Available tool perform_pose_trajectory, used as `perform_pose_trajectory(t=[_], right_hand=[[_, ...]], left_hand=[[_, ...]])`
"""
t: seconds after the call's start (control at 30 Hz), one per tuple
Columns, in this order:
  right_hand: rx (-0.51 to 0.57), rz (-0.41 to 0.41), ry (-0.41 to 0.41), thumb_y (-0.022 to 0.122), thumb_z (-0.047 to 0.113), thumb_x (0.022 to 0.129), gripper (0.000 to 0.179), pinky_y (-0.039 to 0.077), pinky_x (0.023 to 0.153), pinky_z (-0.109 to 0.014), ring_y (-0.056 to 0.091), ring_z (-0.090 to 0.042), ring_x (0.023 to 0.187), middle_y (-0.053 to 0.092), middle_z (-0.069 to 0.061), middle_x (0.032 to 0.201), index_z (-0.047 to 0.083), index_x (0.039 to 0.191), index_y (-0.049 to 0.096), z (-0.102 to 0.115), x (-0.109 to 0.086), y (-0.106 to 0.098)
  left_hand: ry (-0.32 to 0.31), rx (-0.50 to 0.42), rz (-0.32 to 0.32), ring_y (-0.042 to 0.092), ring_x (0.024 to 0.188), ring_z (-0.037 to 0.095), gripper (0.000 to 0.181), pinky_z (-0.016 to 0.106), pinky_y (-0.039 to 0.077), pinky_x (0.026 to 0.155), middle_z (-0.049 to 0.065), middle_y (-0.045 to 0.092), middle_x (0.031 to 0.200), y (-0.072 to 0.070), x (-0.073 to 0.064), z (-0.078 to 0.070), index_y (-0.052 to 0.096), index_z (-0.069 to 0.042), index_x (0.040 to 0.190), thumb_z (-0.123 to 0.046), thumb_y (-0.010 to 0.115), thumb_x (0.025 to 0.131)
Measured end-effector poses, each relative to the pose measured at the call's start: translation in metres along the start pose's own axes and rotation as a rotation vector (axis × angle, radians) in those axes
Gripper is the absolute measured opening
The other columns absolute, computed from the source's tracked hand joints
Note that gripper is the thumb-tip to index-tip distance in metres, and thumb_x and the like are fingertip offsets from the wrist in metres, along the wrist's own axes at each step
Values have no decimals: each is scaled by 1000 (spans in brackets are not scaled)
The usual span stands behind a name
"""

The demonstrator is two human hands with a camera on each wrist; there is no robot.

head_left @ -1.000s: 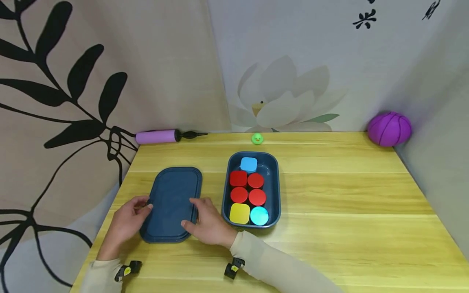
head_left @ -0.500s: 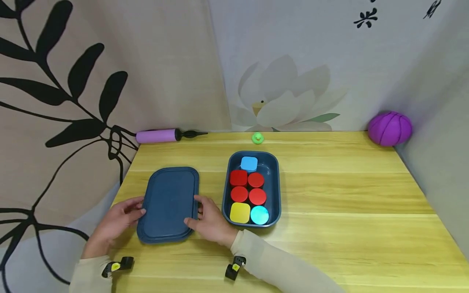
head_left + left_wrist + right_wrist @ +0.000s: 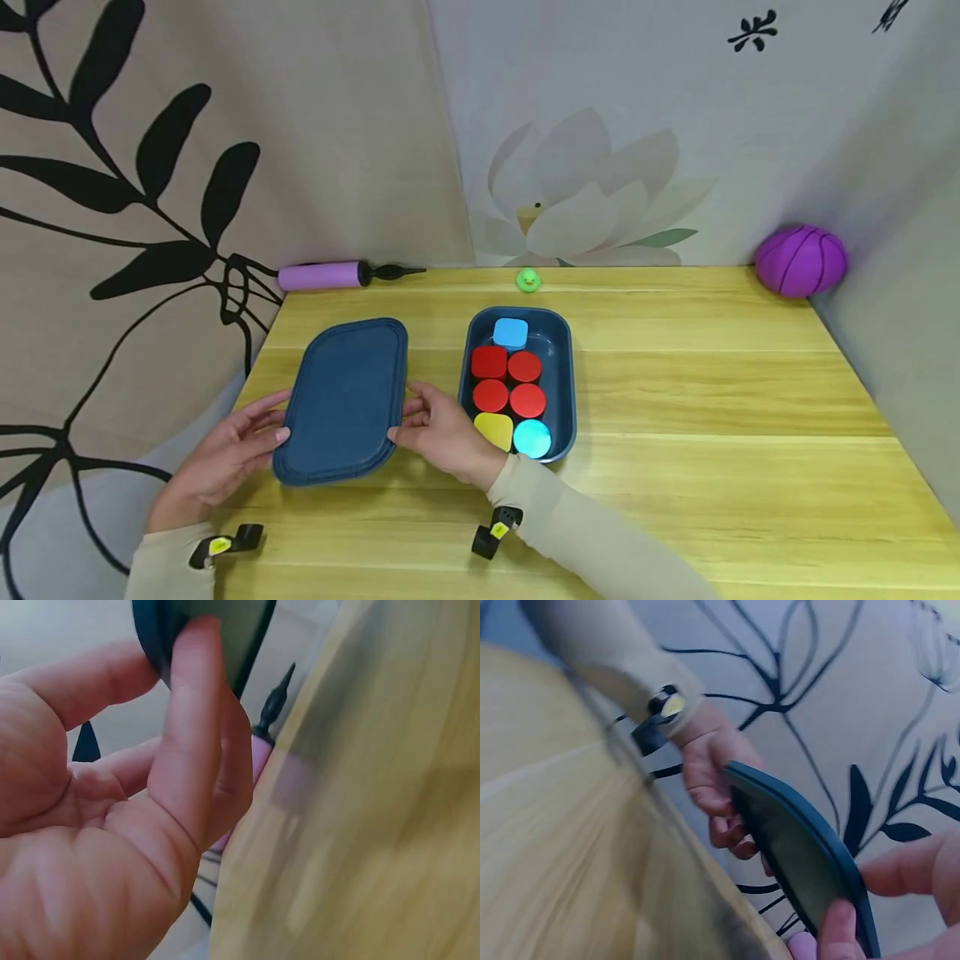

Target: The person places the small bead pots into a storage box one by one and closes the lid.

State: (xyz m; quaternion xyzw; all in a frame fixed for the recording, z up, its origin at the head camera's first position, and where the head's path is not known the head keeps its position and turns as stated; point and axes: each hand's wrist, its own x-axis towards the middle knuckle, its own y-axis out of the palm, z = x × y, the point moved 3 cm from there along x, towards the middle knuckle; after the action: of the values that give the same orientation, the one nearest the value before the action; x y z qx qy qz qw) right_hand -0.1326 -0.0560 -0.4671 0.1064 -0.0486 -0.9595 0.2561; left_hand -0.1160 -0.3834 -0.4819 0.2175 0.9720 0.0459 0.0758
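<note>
A dark blue rectangular lid with rounded corners is held up off the table, between both hands. My left hand pinches its left edge between thumb and fingers; the left wrist view shows the fingertips on the lid's rim. On the opposite edge my right hand pinches the lid, thumb and fingers on either side of it in the right wrist view. Just right of that hand stands a dark blue open container. Inside are several red blocks, a blue block, a yellow block and a cyan round block.
Along the back edge of the wooden table lie a purple hand pump and a small green toy. A purple ball sits at the back right corner. Patterned cloth walls stand behind.
The lid has shifted slightly left and risen from the table. Both hands have taken hold of its edges, the left hand moving outward to the left. The container and blocks stayed put.
</note>
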Motion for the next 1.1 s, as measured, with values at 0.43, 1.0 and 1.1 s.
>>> perform_pose_trajectory(t=[0.43,1.0,1.1], right_hand=[[101,-55,42,64,6,104,55,62,75,-24,68,-10,77,69,-4,101,-6,154,43,37,0,-61],[-56,-236,-83,66,14,106,31,61,65,-25,68,-16,78,70,-3,96,-3,132,67,68,-10,-145],[-114,-274,-146,66,14,106,32,59,64,-25,65,-19,80,66,-4,98,-3,133,67,81,-20,-152]], left_hand=[[73,10,67,70,116,12,62,30,63,90,0,62,136,42,32,-15,27,-3,166,9,45,108],[51,114,-65,70,97,9,43,27,63,81,-1,70,117,89,89,-36,58,-6,147,-4,65,104],[62,137,-120,68,89,9,28,25,62,77,-3,72,111,97,100,-46,70,-8,131,-7,69,103]])
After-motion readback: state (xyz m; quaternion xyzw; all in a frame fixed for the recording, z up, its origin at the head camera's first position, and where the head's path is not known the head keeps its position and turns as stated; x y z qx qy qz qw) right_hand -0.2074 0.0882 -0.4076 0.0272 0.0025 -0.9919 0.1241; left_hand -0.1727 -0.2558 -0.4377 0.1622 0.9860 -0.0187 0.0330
